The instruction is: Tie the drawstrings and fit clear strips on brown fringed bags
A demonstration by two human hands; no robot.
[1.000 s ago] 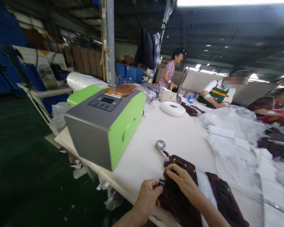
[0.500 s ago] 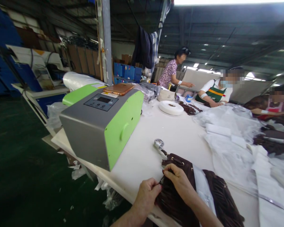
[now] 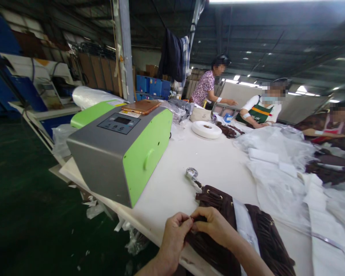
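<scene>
A dark brown fringed bag [image 3: 218,237] lies flat at the near edge of the white table [image 3: 218,161]. A metal clasp [image 3: 192,173] on a short strap sticks out from its far corner. My left hand [image 3: 174,239] and my right hand [image 3: 215,226] meet over the bag's left edge. Both pinch a small dark piece there, fingertips almost touching. A clear plastic sleeve [image 3: 244,226] crosses the bag to the right of my right wrist.
A grey and green machine [image 3: 123,149] with a phone [image 3: 140,107] on top stands at the left of the table. A white tape roll [image 3: 206,129] lies farther back. Heaps of clear plastic bags [image 3: 278,165] cover the right side. Three other people work at the far end.
My right hand has slid back from the bag's top toward my left hand, and the two fingertips now meet in a pinch. The view has drifted slightly.
</scene>
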